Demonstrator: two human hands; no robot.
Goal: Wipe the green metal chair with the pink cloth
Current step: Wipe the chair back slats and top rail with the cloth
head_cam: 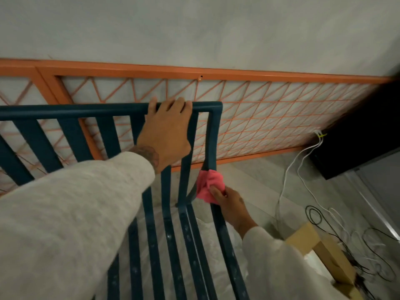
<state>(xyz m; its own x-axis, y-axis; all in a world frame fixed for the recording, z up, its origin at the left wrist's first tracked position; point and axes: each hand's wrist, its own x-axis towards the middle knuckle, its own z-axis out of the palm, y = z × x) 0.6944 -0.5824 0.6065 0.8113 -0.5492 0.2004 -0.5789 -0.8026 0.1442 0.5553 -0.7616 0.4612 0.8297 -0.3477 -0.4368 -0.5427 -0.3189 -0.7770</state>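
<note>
Chair: the green metal chair [65, 110] fills the lower left of the view, its slatted back is toward the wall and its slatted seat is below.
Left hand: the left hand [166, 131] is on the top rail of the chair back, near the right corner. Its fingers [173, 103] are curled over the rail and hold it.
Right hand: the right hand [229, 204] is at the right post of the chair, where the back meets the seat. It holds the pink cloth [206, 185].
Pink cloth: it is bunched around this right post and touches it.
Hidden: the cloth covers most of the right fingertips. The grey sleeve [65, 213] hides part of the seat slats. The left side of the chair and its legs are cut off.
Hard to see: the black object [357, 137] to the right of the chair is blurred, I cannot tell what it is.
Behind the chair: an orange lattice panel [259, 118] leans on a pale grey wall [194, 29].
Floor: the pale floor [249, 169] has white cables [303, 156], black cables [313, 215] and a wooden piece [320, 245] to the right of the chair.
</note>
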